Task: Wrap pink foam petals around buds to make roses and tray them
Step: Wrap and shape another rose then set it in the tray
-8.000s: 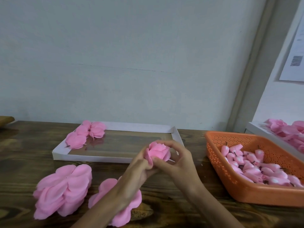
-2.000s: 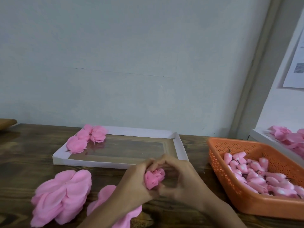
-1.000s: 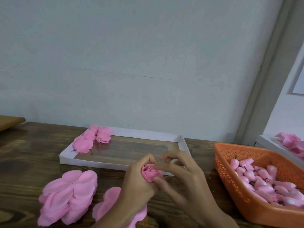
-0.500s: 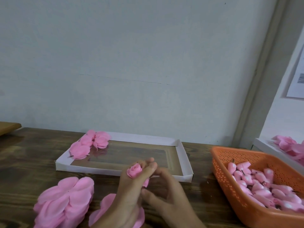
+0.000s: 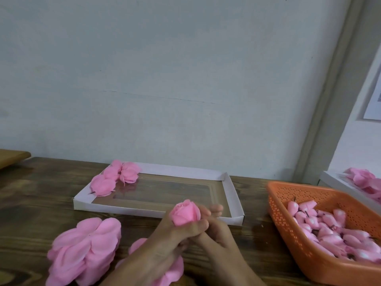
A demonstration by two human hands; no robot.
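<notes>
Beneath the bloom, the left hand (image 5: 171, 238) grips a rose (image 5: 185, 212) by its base, head upward. The right hand (image 5: 216, 230) huddles against those fingers, though I cannot tell whether it holds anything. Just beyond lies the tray (image 5: 156, 212), long side crosswise, with its near rim directly behind the rose. Other roses (image 5: 115, 178) fill its far-left corner, so the left hand seems better placed.

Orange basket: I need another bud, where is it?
Head view: the orange basket sits on the table, far right, just right of the white tray.
</notes>
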